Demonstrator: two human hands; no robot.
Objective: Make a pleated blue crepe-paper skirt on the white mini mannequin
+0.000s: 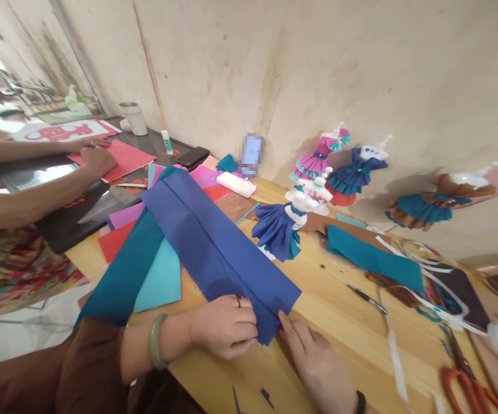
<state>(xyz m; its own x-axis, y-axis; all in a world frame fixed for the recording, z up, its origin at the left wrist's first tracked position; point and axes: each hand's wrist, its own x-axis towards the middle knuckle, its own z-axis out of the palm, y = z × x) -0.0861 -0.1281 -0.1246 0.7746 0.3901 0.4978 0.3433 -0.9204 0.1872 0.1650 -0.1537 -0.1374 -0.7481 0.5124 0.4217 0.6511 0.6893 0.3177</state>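
A long dark blue folded paper sheet [214, 241] lies across the wooden table [348, 339], over teal, light blue, red and purple sheets. My left hand [225, 328] is closed, pinching the near end of the blue sheet. My right hand [318, 362] rests beside it with fingers stretched, fingertips pressing the blue sheet's near corner. A green bangle sits on my left wrist.
Several paper-dress figurines [283, 224] stand near the wall. A pen [355, 289], a teal sheet [374, 259], white paper strips and orange-handled scissors [468, 385] lie to the right. Another person's hands [98, 158] work on red paper at the left, near a glue stick [167, 141] and cup.
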